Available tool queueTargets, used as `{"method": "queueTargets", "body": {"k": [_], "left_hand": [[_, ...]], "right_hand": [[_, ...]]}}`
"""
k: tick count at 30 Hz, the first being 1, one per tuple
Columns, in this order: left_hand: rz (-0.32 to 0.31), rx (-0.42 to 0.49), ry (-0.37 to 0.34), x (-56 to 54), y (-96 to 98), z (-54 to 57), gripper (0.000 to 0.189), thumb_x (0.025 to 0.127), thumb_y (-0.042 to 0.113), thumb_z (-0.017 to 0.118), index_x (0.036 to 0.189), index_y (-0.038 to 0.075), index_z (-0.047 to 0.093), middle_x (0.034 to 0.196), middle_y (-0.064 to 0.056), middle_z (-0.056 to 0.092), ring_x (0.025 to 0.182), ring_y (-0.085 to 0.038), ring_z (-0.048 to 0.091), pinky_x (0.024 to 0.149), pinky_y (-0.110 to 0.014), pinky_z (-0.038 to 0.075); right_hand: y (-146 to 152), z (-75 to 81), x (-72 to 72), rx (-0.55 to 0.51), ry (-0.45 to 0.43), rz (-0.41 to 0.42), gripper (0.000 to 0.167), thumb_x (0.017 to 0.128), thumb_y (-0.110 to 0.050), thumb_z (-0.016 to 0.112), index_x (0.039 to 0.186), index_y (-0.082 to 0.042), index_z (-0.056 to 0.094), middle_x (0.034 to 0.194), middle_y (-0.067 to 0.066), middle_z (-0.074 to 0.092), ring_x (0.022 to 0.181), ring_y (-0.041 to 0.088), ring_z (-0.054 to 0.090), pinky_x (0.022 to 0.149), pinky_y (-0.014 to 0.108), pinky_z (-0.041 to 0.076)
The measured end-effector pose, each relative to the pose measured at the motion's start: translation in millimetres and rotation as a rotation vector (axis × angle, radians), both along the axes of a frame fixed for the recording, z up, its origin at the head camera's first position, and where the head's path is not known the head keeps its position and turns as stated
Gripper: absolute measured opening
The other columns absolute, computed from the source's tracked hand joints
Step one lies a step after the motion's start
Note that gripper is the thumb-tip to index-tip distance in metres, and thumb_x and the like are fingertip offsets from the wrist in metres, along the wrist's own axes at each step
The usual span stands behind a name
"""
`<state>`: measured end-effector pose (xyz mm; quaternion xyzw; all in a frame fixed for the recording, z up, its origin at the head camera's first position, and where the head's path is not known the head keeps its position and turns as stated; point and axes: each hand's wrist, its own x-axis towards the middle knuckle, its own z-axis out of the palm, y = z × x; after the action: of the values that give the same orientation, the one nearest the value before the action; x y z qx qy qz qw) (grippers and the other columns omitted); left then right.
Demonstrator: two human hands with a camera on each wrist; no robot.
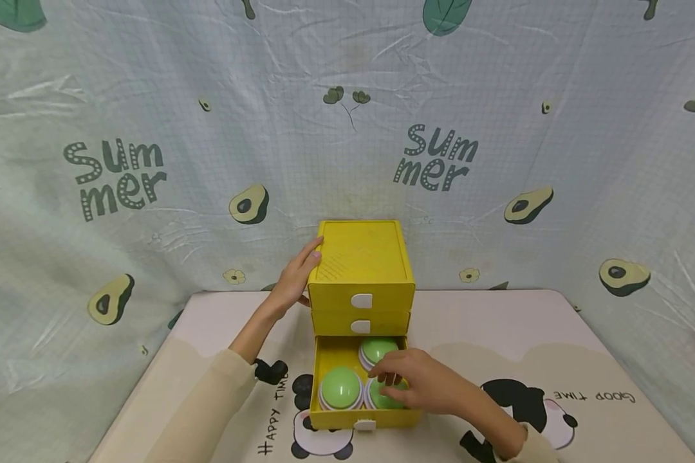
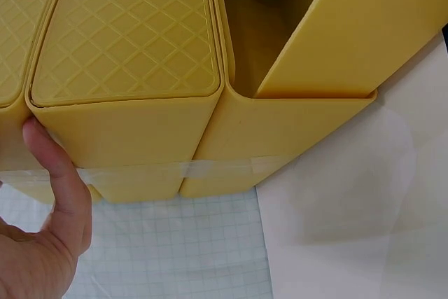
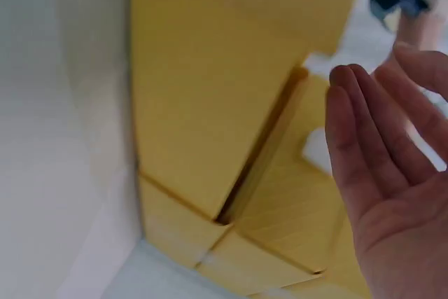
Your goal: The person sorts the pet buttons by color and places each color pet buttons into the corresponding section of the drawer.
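A yellow drawer cabinet (image 1: pixel 361 252) stands at the back of the table, its bottom drawer (image 1: pixel 338 420) pulled out. Three round things with domed green tops and pale rims sit in that drawer: one front left (image 1: pixel 341 388), one front right (image 1: pixel 385 393) and one behind (image 1: pixel 379 349). My left hand (image 1: pixel 293 278) lies against the cabinet's left side, with a thumb (image 2: pixel 57 166) against the yellow wall in the left wrist view. Over the front right green dome hovers my right hand (image 1: pixel 419 381), which partly covers it. The right wrist view shows that hand's fingers (image 3: pixel 364 127) loosely bent, holding nothing.
Two upper drawers with white pull tabs (image 1: pixel 361 300) are closed. Clear tape (image 2: pixel 199 167) runs along the cabinet's side. A pale cloth (image 1: pixel 515 334) with animal prints covers the table, and a printed sheet (image 1: pixel 301 154) hangs behind the cabinet.
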<state>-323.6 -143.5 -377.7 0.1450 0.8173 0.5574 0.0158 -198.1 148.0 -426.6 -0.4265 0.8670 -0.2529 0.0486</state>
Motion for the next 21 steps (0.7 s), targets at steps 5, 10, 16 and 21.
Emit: {"method": "queueTargets", "body": {"k": [5, 10, 16, 21], "left_hand": [[-0.002, 0.003, -0.004, 0.3, 0.5, -0.8, 0.058, 0.108, 0.059, 0.034, 0.163, 0.04, 0.027, 0.168, -0.012, 0.031, 0.118, -0.044, 0.059, 0.057, -0.048, 0.063], [0.002, -0.001, -0.002, 0.1, -0.7, -0.8, 0.059, 0.108, 0.06, 0.034, 0.163, 0.041, 0.027, 0.169, -0.01, 0.028, 0.119, -0.045, 0.058, 0.057, -0.047, 0.063], [0.009, -0.006, -0.003, -0.1, -0.3, -1.1, 0.058, 0.108, 0.059, 0.034, 0.163, 0.042, 0.027, 0.169, -0.01, 0.029, 0.116, -0.044, 0.06, 0.057, -0.046, 0.063], [0.005, 0.001, -0.006, 0.4, 1.0, -0.4, 0.058, 0.108, 0.059, 0.035, 0.163, 0.041, 0.027, 0.168, -0.011, 0.031, 0.117, -0.044, 0.06, 0.057, -0.047, 0.063]], "right_hand": [[-2.7, 0.9, 29.2, -0.087, 0.057, 0.006, 0.009, 0.095, -0.016, 0.074, 0.103, -0.017, 0.077, 0.085, -0.014, 0.07, 0.071, -0.007, 0.054, 0.065, 0.011, 0.052], [-8.7, -7.9, 48.2, -0.084, 0.028, 0.024, 0.006, 0.095, -0.018, 0.074, 0.1, -0.016, 0.078, 0.076, -0.017, 0.066, 0.068, -0.009, 0.051, 0.062, 0.005, 0.047], [-13.9, -23.2, 54.1, -0.03, -0.021, -0.051, 0.013, 0.094, -0.018, 0.075, 0.104, -0.011, 0.078, 0.075, -0.018, 0.066, 0.065, -0.011, 0.051, 0.06, 0.006, 0.046], [-18.0, -30.4, 55.3, -0.001, -0.055, -0.112, 0.015, 0.093, -0.02, 0.076, 0.105, -0.011, 0.077, 0.075, -0.019, 0.064, 0.066, -0.01, 0.051, 0.061, 0.008, 0.048]]}}
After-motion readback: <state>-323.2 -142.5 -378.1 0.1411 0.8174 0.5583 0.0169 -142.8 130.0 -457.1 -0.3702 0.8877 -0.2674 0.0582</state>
